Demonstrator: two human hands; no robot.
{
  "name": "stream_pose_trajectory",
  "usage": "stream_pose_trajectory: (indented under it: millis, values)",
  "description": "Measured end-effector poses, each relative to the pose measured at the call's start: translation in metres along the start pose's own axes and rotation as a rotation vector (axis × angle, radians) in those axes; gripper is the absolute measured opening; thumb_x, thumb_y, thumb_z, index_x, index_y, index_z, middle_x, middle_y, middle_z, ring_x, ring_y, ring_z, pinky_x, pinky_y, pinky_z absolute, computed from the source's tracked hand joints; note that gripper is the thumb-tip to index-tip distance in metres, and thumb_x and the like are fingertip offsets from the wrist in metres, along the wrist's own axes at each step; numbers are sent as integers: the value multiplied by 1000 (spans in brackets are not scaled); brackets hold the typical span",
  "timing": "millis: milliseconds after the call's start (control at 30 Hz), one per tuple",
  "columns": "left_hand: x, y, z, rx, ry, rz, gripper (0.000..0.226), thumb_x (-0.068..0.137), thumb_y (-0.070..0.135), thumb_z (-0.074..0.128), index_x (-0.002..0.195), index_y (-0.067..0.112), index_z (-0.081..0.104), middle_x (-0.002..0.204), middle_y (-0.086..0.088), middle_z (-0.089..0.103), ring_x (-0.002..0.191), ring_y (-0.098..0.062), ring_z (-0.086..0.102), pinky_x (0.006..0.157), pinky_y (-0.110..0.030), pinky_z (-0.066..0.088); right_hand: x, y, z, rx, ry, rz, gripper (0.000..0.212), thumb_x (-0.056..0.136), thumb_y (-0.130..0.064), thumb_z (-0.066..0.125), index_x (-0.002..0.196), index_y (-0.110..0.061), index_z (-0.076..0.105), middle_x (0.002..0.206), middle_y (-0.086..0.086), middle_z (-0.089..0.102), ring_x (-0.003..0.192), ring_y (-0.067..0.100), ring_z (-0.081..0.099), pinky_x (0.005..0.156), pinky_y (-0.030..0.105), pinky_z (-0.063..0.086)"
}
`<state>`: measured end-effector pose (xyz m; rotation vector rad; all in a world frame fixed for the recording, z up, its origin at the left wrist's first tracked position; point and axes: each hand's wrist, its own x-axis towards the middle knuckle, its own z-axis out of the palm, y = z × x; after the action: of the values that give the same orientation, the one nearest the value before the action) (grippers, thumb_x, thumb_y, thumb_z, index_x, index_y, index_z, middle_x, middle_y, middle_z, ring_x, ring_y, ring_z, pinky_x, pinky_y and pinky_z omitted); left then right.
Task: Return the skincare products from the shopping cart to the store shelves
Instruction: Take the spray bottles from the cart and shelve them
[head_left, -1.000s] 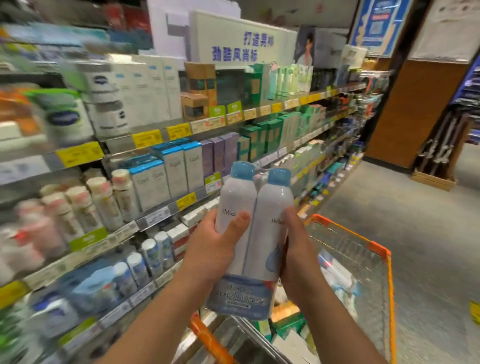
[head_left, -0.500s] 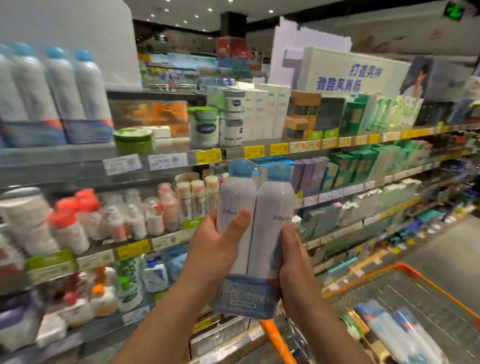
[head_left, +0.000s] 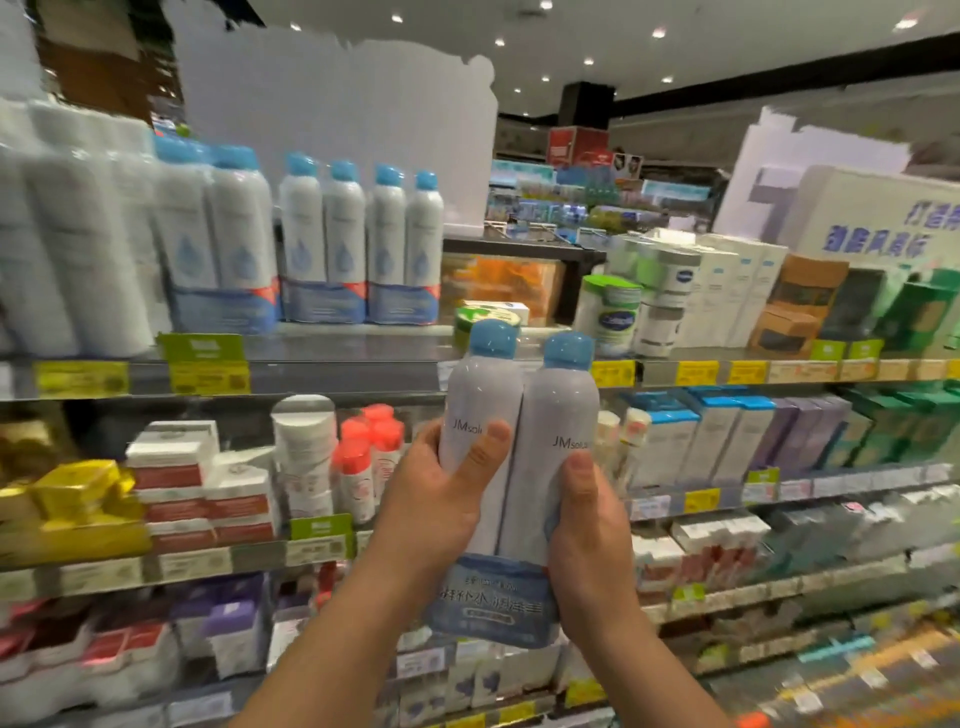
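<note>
I hold a twin pack of white spray bottles with blue caps (head_left: 524, 415) upright in front of the shelves. A blue printed wrap binds the two bottles at the bottom. My left hand (head_left: 434, 506) grips the left bottle, thumb across its front. My right hand (head_left: 589, 535) grips the right bottle from the side. Matching twin packs (head_left: 358, 249) stand in a row on the top shelf (head_left: 332, 358), up and to the left of the pack I hold. The shopping cart shows only as an orange corner (head_left: 750, 719) at the bottom edge.
The middle shelf (head_left: 311, 545) holds white tubs, red-capped bottles and boxed creams behind yellow and green price tags. Blue, purple and green boxes (head_left: 779, 436) fill the shelves to the right. A gap lies on the top shelf right of the matching packs, beside a green-lidded jar (head_left: 478, 317).
The view has swung left and up along the shelves, bringing the row of matching twin packs into sight. The cart has dropped almost out of view. Both hands keep their grip on the pack.
</note>
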<state>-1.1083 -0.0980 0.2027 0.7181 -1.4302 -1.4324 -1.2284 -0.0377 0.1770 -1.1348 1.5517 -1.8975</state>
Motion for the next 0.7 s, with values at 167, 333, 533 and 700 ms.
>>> stream_pose_trajectory:
  millis: [167,333,533,700]
  values:
    - [16,13,-56,8,60,39,33,77,65,70,94,37,75,95,1,80,90,-18,77,81,-43,62,12,-2,64,-49,-26,-96,90,79,-96,37,99,-12,65,93,22,68,89,42,67,80,64,54]
    - [44,16,-94,-14,156,43,73,57,88,74,101,30,71,99,-5,79,95,-30,75,87,-62,58,35,-5,108,-34,-82,-109,81,83,-88,40,88,-10,60,81,13,68,79,32,67,77,51,58]
    - [80,22,-115,8,236,61,73,59,86,72,107,32,69,101,0,78,96,-24,76,88,-59,59,75,-6,131,1,-261,-38,58,86,-74,45,101,-23,66,96,0,76,90,21,73,81,46,60]
    - [117,33,-125,-5,247,82,64,70,74,74,114,28,67,102,0,78,96,-22,75,79,-40,62,126,-2,136,-167,-534,-91,52,80,-70,60,122,-39,55,112,-18,70,104,6,69,91,43,59]
